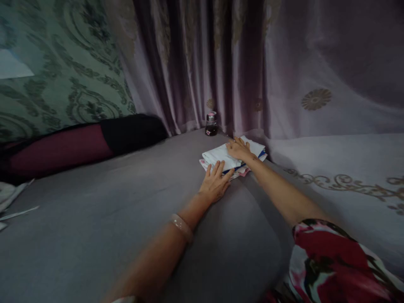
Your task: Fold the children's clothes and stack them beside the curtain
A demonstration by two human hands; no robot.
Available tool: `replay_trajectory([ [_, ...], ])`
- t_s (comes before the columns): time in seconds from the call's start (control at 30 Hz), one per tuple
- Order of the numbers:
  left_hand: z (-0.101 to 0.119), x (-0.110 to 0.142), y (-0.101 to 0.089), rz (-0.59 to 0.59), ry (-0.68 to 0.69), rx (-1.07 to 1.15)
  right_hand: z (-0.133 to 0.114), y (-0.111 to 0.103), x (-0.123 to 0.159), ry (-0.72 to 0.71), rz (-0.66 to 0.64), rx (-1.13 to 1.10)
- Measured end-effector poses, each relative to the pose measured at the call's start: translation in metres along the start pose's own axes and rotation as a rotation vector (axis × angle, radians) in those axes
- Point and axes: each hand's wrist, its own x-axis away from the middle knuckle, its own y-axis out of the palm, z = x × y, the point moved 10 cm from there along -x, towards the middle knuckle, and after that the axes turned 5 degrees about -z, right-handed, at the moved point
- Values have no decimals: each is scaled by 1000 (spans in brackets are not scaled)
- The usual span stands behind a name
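A small stack of folded cloths lies at the far corner of a grey padded surface point(126, 219). On top is a folded white cloth point(217, 154); blue and pink-patterned edges show beneath it. My right hand point(239, 149) rests on the white cloth with its fingers spread. At the stack's near edge is my left hand point(216, 183), fingers apart, their tips touching the cloth. Neither hand grips anything that I can see. Just behind the stack stands a glass jar point(211, 124) with a metal-and-pink lid and dark contents.
Purple-grey curtains point(202, 63) hang along the back and right. A long maroon and black bolster-like bundle point(63, 145) lies against the green patterned wall point(63, 63). Some white items point(12, 198) sit at the left edge.
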Motion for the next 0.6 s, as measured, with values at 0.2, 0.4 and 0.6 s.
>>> replay_trajectory([
  [0.2, -26, 51, -11, -82, -37, 17, -28, 17, 22, 15, -24, -31],
  [0.4, -110, 136, -16, -247, -326, 65, -23, 23, 21, -33, 62, -30],
  [0.6, -185, 238, -33, -319, -628, 95, -11, 31, -5, -54, 117, -115],
])
